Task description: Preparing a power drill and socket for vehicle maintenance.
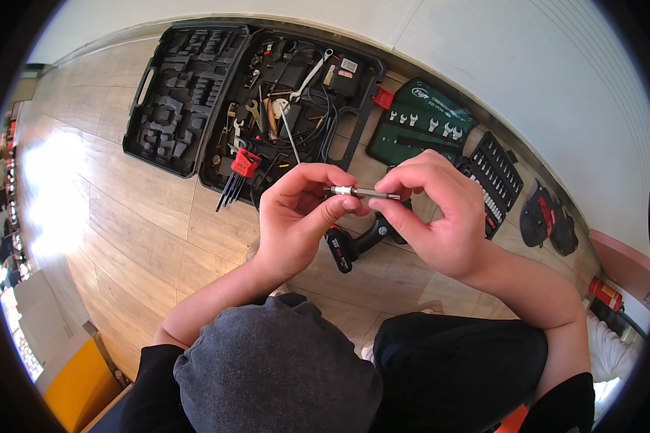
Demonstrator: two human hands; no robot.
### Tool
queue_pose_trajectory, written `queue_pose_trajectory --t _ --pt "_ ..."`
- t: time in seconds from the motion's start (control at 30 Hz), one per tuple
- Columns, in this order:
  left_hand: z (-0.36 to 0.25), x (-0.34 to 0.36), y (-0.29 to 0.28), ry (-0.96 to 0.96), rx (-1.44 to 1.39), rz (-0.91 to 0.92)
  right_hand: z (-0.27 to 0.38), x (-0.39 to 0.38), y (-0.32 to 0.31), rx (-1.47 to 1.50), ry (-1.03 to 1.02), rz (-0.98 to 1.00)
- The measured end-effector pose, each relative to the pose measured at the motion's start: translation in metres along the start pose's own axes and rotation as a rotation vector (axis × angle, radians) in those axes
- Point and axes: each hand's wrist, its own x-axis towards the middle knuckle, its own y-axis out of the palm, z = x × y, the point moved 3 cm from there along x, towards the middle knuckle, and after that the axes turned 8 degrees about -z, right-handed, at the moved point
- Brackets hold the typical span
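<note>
Between both hands (368,209), slim steel bit holder (361,192)

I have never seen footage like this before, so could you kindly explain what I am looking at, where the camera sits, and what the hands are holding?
There is no machine here: a person is working with two bare hands. The single picture comes from a wide fisheye camera worn on the person's head, looking down, which is why straight edges curve near the rim.

The left hand and right hand together hold a slim metal bit holder at its two ends.

Below them, on the wooden floor, lies a black and red power drill. Further off are an open black tool case full of mixed tools, red-handled hex keys, a green wrench pouch and a socket set.
</note>
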Motion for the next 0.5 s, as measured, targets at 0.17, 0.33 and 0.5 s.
queue_pose_trajectory --t 0.17,0.33,0.5 --pt "0.002 -0.001 0.001 0.028 -0.009 0.016 0.001 -0.002 -0.004 0.04 0.059 0.03" --pt "0.006 0.001 -0.001 -0.052 -0.128 0.018 -0.005 -0.009 0.003 0.271 0.036 -0.1" --pt "0.014 0.001 -0.005 -0.2 -0.483 0.086 0.004 -0.002 -0.004 0.338 0.219 -0.015"
